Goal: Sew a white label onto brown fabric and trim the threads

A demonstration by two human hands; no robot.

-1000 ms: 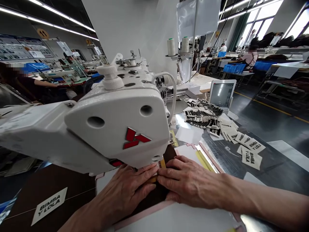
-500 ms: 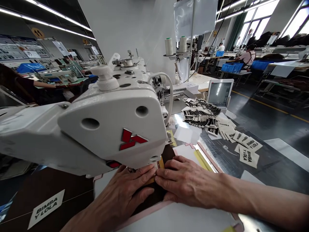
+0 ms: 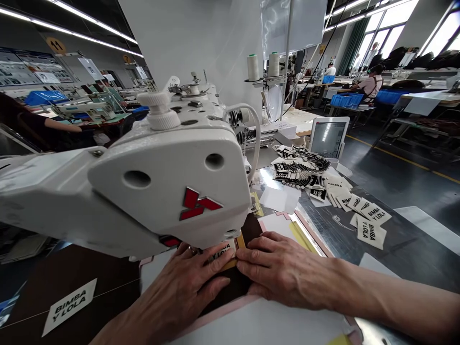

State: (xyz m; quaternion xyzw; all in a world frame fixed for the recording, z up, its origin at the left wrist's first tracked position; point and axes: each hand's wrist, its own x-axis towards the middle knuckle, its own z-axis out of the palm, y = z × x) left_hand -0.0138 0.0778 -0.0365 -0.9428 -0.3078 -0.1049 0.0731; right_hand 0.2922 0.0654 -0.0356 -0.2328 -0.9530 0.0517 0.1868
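My left hand [image 3: 187, 282] and my right hand [image 3: 283, 270] lie flat, fingertips almost meeting, just under the head of a white sewing machine [image 3: 168, 177]. Both press on a dark brown fabric piece [image 3: 233, 285] that sits in a pink-edged white template [image 3: 266, 326]. A white label [image 3: 221, 250] printed with black letters peeks out at my left fingertips, beside a yellow strip [image 3: 240, 242]. The needle area is hidden by the machine head.
Piles of black-and-white labels [image 3: 302, 172] and loose "BIMBA Y LOLA" labels [image 3: 370, 225] lie to the right. One more label [image 3: 70, 304] lies at left on brown fabric. A small screen [image 3: 328, 139] and thread cones [image 3: 264, 66] stand behind. Other people work at far tables.
The white printed label now shows at my left fingertips under the machine head; it was covered before. Both hands have stayed nearly in place, fingers shifted slightly.
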